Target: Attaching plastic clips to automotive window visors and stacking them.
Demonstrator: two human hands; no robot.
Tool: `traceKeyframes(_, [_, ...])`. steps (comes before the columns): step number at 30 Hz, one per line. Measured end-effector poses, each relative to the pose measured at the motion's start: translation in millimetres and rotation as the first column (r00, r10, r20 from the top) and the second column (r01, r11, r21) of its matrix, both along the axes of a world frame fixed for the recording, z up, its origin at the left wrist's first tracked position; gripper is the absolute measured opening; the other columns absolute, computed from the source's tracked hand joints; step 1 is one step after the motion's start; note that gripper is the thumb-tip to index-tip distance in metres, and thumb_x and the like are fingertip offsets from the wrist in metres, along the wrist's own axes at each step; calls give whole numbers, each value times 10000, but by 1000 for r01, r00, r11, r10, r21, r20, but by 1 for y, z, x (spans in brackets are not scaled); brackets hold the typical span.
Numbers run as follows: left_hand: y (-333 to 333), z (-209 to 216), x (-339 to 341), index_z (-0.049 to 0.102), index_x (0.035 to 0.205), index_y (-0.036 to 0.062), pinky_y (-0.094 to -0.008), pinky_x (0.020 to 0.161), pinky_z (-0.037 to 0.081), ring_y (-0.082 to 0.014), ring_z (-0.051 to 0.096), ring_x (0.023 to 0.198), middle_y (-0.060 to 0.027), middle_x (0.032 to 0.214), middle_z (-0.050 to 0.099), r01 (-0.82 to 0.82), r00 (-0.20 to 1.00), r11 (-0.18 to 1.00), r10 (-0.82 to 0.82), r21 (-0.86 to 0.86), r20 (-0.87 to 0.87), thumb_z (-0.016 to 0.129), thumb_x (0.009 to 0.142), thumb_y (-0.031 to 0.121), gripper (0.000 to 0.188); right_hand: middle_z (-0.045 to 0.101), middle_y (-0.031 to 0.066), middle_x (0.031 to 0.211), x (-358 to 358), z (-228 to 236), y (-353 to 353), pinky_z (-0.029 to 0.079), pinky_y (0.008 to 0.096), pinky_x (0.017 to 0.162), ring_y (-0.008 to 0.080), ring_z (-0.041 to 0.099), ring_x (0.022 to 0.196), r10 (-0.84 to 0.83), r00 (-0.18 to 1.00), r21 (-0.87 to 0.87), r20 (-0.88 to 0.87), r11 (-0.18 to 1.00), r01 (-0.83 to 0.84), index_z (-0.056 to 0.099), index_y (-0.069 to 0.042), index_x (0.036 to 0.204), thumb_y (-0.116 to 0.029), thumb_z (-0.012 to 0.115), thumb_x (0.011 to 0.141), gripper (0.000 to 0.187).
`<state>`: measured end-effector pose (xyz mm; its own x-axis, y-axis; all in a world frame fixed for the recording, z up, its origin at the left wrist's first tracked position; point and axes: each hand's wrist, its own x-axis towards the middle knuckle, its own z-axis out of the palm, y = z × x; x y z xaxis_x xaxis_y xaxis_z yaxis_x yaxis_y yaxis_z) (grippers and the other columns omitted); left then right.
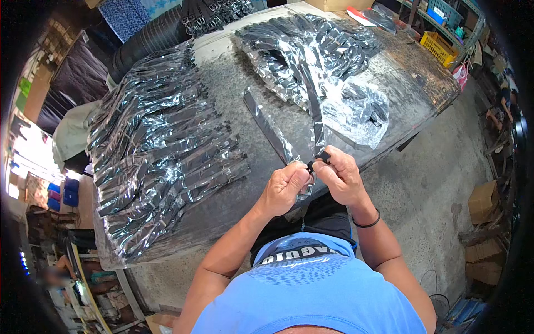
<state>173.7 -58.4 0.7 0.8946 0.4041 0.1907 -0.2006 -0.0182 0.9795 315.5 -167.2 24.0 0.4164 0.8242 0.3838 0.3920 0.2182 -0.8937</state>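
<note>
Both my hands meet at the table's near edge on a black belt in a clear plastic sleeve [267, 127]. My left hand [285, 190] is closed in a pinch around the belt and its plastic. My right hand [342, 177] pinches a dark end piece of it, thumb and fingers pressed together. From the hands, two sleeved lengths run away across the table, the right one [315, 111] reaching up to the far pile. Whether both lengths are one belt, I cannot tell. Shiny plastic hangs just under the fingers; my fingers hide the detail there.
Rows of sleeved black belts [161, 145] cover the table's left side. Another heap of belts [311, 44] lies at the far middle, beside a crumpled clear plastic bag [359, 111]. Rolled black strapping [147, 47] stands far left. A yellow crate [438, 50] sits on shelving at far right.
</note>
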Motion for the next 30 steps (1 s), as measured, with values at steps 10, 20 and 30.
traceKeyframes(10, [-5,-5,-4,562,835,33,-240,573,405,-67,472,635,9,689,509,-41,999,999,41,-28,0,506,994,294,311,427,113,634,-4,4,4,364,359,528,269,459,570,17,967,75,254,996,-38,534,17,768,-39,616,805,106])
traceKeyframes(20, [-1,-11,-7,584,885,16,-235,586,434,-69,517,665,-4,737,563,-55,998,993,51,103,40,555,963,341,336,447,116,637,-9,4,1,373,353,524,259,479,570,11,976,81,217,996,-29,526,18,757,-54,610,834,136])
traceKeyframes(30, [-11,-14,-3,496,1121,38,-235,747,469,-81,554,839,-45,948,592,-113,977,987,132,-117,169,664,876,381,453,506,6,635,-6,-8,7,388,242,508,57,493,596,-104,965,-26,-239,995,101,531,-7,775,-147,567,945,223])
